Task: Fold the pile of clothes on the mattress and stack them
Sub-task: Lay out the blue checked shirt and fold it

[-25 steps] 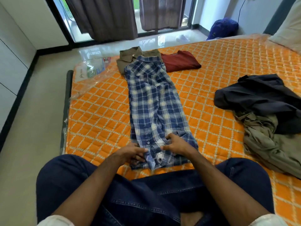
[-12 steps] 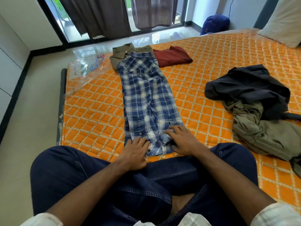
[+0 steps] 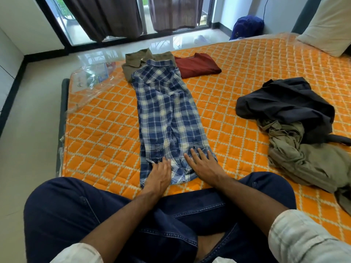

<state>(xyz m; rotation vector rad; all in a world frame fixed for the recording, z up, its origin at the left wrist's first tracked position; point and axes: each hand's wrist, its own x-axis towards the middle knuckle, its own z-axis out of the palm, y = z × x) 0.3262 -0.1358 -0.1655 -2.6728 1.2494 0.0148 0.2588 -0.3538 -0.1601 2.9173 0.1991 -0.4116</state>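
1. The blue plaid shirt (image 3: 167, 118) lay folded into a long strip near the mattress's (image 3: 247, 76) left edge, its collar over the folded olive shirt (image 3: 136, 61).
2. Half a second earlier the right hand (image 3: 204, 164) had curled fingers on the hem; now it pressed flat, fingers spread, grasping nothing.
3. The left hand (image 3: 159, 177) stayed flat on the hem's left part, fingers straight, nothing held.
4. The folded maroon shirt (image 3: 197, 65) lay beside the collar; the unfolded pile (image 3: 296, 118) remained near the right edge.
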